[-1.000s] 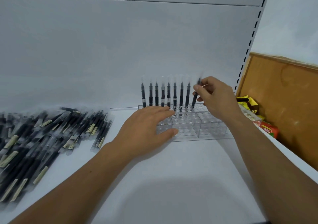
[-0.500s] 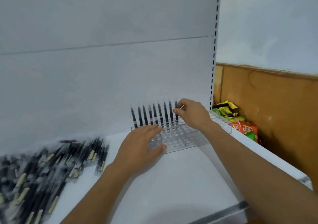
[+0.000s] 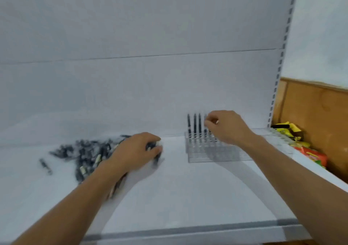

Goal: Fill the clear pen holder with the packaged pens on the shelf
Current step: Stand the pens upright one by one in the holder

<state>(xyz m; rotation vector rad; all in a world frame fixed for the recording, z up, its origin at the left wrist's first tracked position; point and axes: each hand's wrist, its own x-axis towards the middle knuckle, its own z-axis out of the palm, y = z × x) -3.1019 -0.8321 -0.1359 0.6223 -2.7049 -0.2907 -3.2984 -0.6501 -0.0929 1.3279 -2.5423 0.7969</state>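
left hand (image 3: 137,150) grips pen (image 3: 156,159) left of holder (image 3: 207,154) | right hand (image 3: 228,128) at standing pens (image 3: 194,124), grip unclear | I'd pinch mid-barrel: light, stiff, slick

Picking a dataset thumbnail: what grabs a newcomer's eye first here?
The heap of packaged pens at the left of the shelf, where the left hand grips one. Right of it, the right hand pinches an upright pen in the clear pen holder. Bright snack packets lie far right.
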